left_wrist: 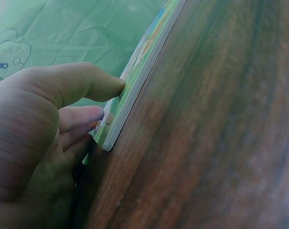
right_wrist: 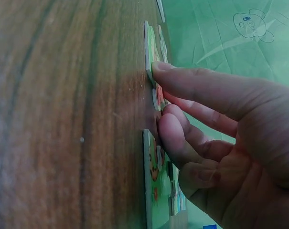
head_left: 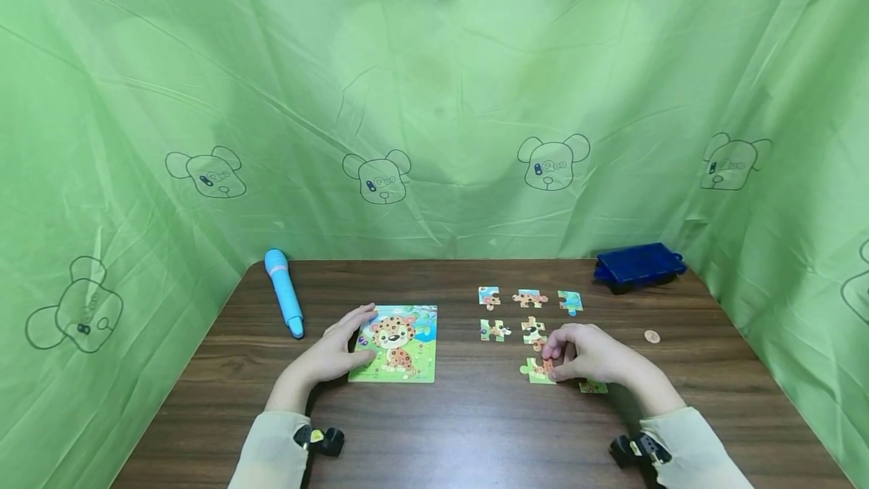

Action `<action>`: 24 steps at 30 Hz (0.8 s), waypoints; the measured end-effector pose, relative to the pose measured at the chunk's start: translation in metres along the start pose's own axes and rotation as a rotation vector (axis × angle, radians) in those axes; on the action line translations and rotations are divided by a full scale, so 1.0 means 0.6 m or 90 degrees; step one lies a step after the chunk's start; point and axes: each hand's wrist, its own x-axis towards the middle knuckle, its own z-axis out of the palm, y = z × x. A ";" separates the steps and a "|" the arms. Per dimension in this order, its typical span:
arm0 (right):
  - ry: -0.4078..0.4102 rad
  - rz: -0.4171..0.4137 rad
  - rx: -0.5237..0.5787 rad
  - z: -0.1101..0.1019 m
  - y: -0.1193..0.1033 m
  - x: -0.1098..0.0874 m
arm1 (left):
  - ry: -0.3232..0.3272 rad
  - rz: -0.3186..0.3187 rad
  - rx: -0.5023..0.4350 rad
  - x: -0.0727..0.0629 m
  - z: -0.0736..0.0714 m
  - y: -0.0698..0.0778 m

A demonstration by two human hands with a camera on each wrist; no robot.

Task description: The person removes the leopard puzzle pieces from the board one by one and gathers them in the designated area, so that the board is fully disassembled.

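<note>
My left hand [head_left: 334, 349] rests on the left side of a leopard puzzle board [head_left: 414, 357], thumb and fingers spread over its picture. In the left wrist view the thumb touches the board close to its grey edge. My right hand [head_left: 592, 353] pinches a green and orange jigsaw piece [head_left: 535, 373] by its right side, low against the table. Just above it lies a spotted-face jigsaw piece [head_left: 532, 329]. Partly under the right hand is another green jigsaw piece [head_left: 594, 386], plainer in the right wrist view [right_wrist: 156, 191].
More loose pieces lie behind the right hand, including a blue corner piece [head_left: 571, 300] and a green piece [head_left: 493, 330]. A blue toy microphone [head_left: 284, 293] lies at left. At right are a dark blue tray [head_left: 638, 262] and a small round disc [head_left: 652, 336]. Green curtains [head_left: 448, 96] enclose the table.
</note>
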 end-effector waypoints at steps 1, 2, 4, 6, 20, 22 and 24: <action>-0.001 0.002 0.000 0.000 0.000 0.000 | 0.000 0.001 -0.001 0.000 0.000 0.000; -0.003 0.002 0.000 0.000 0.000 0.000 | 0.001 0.001 -0.003 0.000 0.000 0.000; -0.006 0.005 -0.002 0.000 0.000 0.000 | 0.002 0.001 -0.004 0.000 0.000 0.001; -0.008 0.011 -0.005 -0.001 0.000 0.001 | 0.002 0.002 -0.006 -0.001 0.000 0.001; -0.018 0.018 -0.001 -0.002 0.003 0.001 | 0.002 0.001 -0.004 -0.001 0.000 0.001; -0.020 0.015 0.001 -0.003 0.003 0.001 | 0.002 0.002 -0.005 -0.001 0.000 0.001; -0.021 0.012 0.006 -0.003 0.003 0.001 | 0.001 0.003 -0.006 -0.001 0.000 0.001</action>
